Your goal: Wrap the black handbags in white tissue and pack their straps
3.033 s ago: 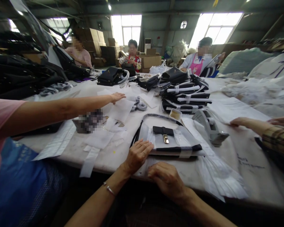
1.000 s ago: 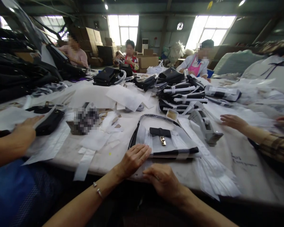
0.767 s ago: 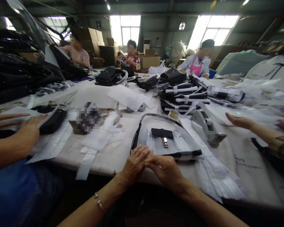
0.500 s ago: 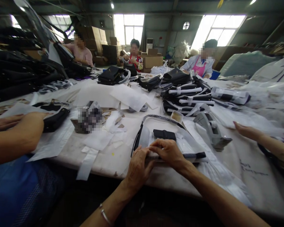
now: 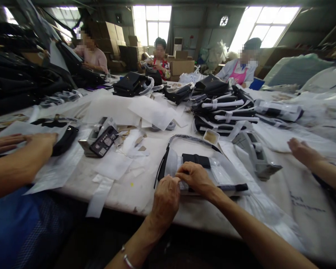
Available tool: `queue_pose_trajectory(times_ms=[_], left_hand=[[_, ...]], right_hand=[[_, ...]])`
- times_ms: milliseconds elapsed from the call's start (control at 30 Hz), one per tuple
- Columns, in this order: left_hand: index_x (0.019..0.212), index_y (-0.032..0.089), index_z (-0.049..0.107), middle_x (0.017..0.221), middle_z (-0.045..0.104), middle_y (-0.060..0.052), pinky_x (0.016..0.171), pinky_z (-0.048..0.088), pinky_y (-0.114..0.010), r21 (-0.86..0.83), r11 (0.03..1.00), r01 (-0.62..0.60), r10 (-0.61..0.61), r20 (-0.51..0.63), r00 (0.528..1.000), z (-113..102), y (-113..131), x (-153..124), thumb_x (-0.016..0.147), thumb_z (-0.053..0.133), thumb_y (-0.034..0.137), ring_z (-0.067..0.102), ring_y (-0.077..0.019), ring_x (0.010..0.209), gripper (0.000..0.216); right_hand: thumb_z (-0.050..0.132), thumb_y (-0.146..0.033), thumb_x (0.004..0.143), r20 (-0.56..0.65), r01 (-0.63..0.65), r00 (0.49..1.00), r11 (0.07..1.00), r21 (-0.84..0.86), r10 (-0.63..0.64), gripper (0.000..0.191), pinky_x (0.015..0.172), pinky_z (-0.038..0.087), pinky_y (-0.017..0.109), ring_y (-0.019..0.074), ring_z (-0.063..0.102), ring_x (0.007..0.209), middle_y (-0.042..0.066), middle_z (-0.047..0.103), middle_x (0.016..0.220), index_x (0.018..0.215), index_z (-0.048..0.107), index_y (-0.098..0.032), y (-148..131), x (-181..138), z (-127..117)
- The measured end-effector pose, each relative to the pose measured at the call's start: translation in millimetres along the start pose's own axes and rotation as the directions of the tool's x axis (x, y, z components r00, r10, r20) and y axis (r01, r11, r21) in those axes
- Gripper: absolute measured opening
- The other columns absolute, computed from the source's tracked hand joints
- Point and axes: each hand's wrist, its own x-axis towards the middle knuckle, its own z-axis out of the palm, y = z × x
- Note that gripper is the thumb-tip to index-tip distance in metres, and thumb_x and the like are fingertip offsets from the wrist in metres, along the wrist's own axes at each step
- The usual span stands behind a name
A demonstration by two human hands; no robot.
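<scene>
A black handbag [image 5: 162,166] lies on the table in front of me, partly covered with white sheet and clear plastic. Its arched handle [image 5: 190,138] is wrapped in clear film. On top rests a small black folded piece with a band [image 5: 196,160]. My left hand [image 5: 165,200] is closed at the bag's near edge, thumb and fingers pinched. Fingertip to fingertip with it, my right hand [image 5: 195,178] is also pinched, over the covered front. What lies between the fingers is too small to make out. A dark-ended wrapped strip [image 5: 238,188] runs along the near edge.
Tape dispensers stand left [image 5: 86,144] and right [image 5: 256,158], a phone [image 5: 103,142] leaning on the left one. Behind are a small white dish [image 5: 211,136] and a pile of wrapped black bags [image 5: 226,108]. Co-workers' hands [image 5: 40,144] [image 5: 305,153] are at both sides.
My left hand has turned and its fingers have drawn in tighter beside the right fingertips. The co-worker's hand at right has shifted and curled; the view has tipped slightly downward.
</scene>
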Motion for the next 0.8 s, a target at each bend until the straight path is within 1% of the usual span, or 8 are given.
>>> queue_pose_trajectory(times_ms=[133, 233, 333, 400, 500, 600, 733, 800], left_hand=[[0.106, 0.015, 0.053, 0.084, 0.063, -0.006, 0.088, 0.055, -0.038, 0.017, 1.000, -0.013, 0.013, 0.014, 1.000, 1.7, 0.8, -0.8, 0.094, 0.041, 0.006, 0.064, -0.0222, 0.089, 0.019], [0.107, 0.015, 0.053, 0.086, 0.063, -0.007, 0.083, 0.056, -0.037, 0.016, 1.000, 0.010, -0.010, 0.018, 1.000, 0.9, 2.0, -1.1, 0.095, 0.041, 0.008, 0.064, -0.0222, 0.086, 0.018], [0.111, 0.015, 0.051, 0.094, 0.064, -0.009, 0.082, 0.056, -0.036, -0.047, 0.998, 0.032, -0.029, 0.050, 0.998, -2.6, 2.8, -3.9, 0.095, 0.041, 0.010, 0.063, -0.0219, 0.089, 0.019], [0.113, 0.015, 0.050, 0.098, 0.063, -0.010, 0.083, 0.056, -0.035, -0.099, 0.995, 0.028, -0.020, 0.086, 0.996, -5.6, 2.6, -6.4, 0.095, 0.041, 0.010, 0.062, -0.0211, 0.091, 0.021], [0.110, 0.016, 0.054, 0.097, 0.061, -0.009, 0.083, 0.055, -0.035, -0.126, 0.992, -0.026, 0.042, 0.121, 0.992, -9.5, 1.7, -7.6, 0.095, 0.039, 0.008, 0.061, -0.0203, 0.091, 0.022], [0.108, 0.015, 0.059, 0.097, 0.062, -0.009, 0.088, 0.054, -0.036, -0.063, 0.992, -0.113, 0.120, 0.121, 0.985, -13.9, 2.6, -5.0, 0.095, 0.040, 0.008, 0.060, -0.0205, 0.095, 0.024], [0.111, 0.013, 0.062, 0.107, 0.064, -0.011, 0.102, 0.047, -0.045, 0.056, 0.982, -0.178, 0.175, 0.052, 0.983, -21.7, 9.1, -2.3, 0.093, 0.044, 0.005, 0.057, -0.0251, 0.115, 0.026], [0.110, 0.013, 0.062, 0.112, 0.065, -0.011, 0.106, 0.044, -0.045, 0.055, 0.976, -0.212, 0.209, 0.063, 0.976, -24.1, 13.0, -3.3, 0.093, 0.045, 0.005, 0.056, -0.0248, 0.118, 0.025]], right_hand=[[0.066, -0.022, 0.086, 0.053, -0.035, 0.998, 0.998, -0.058, 0.038, 0.014, 0.071, 0.043, 0.027, 0.0165, 0.062, 0.078, 0.000, 0.070, 0.079, 0.074, 0.073, -0.024, -2.7, 1.4, 0.3], [0.066, -0.024, 0.088, 0.069, 0.014, 0.998, 0.985, -0.174, -0.002, 0.013, 0.077, 0.040, 0.030, 0.0181, 0.063, 0.085, 0.001, 0.071, 0.083, 0.078, 0.074, -0.024, -8.6, 3.5, -0.8], [0.067, -0.026, 0.089, 0.086, 0.063, 0.995, 0.971, -0.233, -0.044, 0.013, 0.080, 0.036, 0.031, 0.0182, 0.062, 0.088, 0.001, 0.072, 0.084, 0.078, 0.074, -0.023, -13.4, 3.4, -0.6], [0.068, -0.028, 0.088, 0.084, 0.043, 0.996, 0.976, -0.214, -0.026, 0.014, 0.078, 0.035, 0.031, 0.0171, 0.062, 0.086, 0.000, 0.072, 0.082, 0.076, 0.073, -0.023, -13.4, 1.4, 0.6], [0.069, -0.028, 0.088, 0.046, 0.011, 0.999, 0.976, -0.218, -0.001, 0.016, 0.076, 0.033, 0.031, 0.0165, 0.062, 0.084, -0.001, 0.072, 0.082, 0.073, 0.071, -0.023, -9.7, -3.5, 3.2], [0.068, -0.028, 0.088, -0.005, 0.008, 1.000, 0.959, -0.284, -0.009, 0.016, 0.077, 0.031, 0.032, 0.0175, 0.061, 0.085, 0.000, 0.072, 0.082, 0.073, 0.071, -0.023, -6.8, -7.9, 5.8], [0.069, -0.028, 0.088, -0.026, -0.012, 1.000, 0.939, -0.343, 0.003, 0.015, 0.077, 0.030, 0.033, 0.0181, 0.061, 0.084, 0.001, 0.071, 0.081, 0.074, 0.070, -0.022, -8.5, -9.2, 8.2], [0.069, -0.027, 0.088, -0.026, -0.018, 1.000, 0.933, -0.359, 0.009, 0.014, 0.077, 0.030, 0.032, 0.0183, 0.061, 0.084, 0.001, 0.071, 0.082, 0.074, 0.069, -0.021, -9.9, -8.4, 9.0]])
